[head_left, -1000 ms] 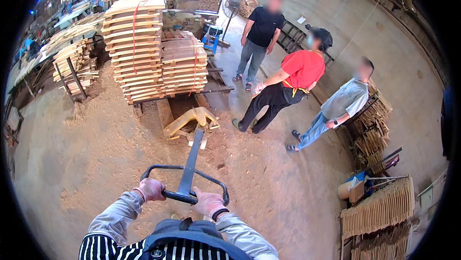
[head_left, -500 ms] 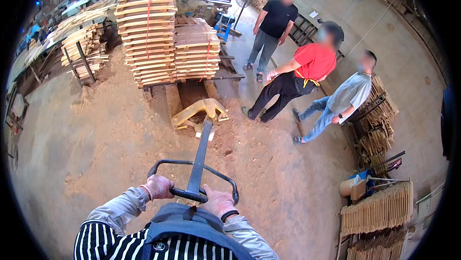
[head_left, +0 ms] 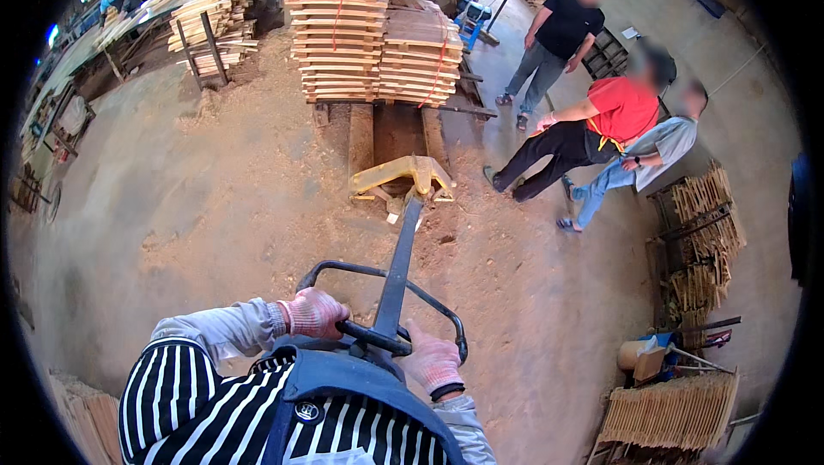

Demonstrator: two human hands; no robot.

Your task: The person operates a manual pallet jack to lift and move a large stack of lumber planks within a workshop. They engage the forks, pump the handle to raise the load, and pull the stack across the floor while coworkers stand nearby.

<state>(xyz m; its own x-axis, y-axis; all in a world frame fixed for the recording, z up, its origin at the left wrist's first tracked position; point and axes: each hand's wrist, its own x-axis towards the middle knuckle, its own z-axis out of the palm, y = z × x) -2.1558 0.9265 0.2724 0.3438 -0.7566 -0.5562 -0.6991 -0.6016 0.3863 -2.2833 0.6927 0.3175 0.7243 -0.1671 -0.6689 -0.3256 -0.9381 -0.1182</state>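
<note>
Both gloved hands grip the black loop handle (head_left: 354,267) of a pallet jack. My left hand (head_left: 315,312) is wrapped round the handle's near left side. On the near right side, my right hand (head_left: 432,357) is closed round the bar, a dark band at its wrist. A grey shaft (head_left: 397,269) runs from the loop to the jack's yellow body (head_left: 403,175). Beyond the body, the jack's forks, hard to tell from timber beams, run under a rack bearing a tall stack of wooden slats (head_left: 335,27) and a lower stack (head_left: 421,53) beside it.
Three people stand to the right: one in a black shirt (head_left: 565,23), one in red (head_left: 622,113), one in light grey (head_left: 669,143). Bundled wood (head_left: 704,216) lines the right side. Loose planks (head_left: 210,27) lie at far left. Sawdust covers the floor (head_left: 215,233).
The jack, handle and stacks now appear farther right in view, and the stacks higher. The person in light grey has moved closer behind the one in red. Both hands still grip the handle.
</note>
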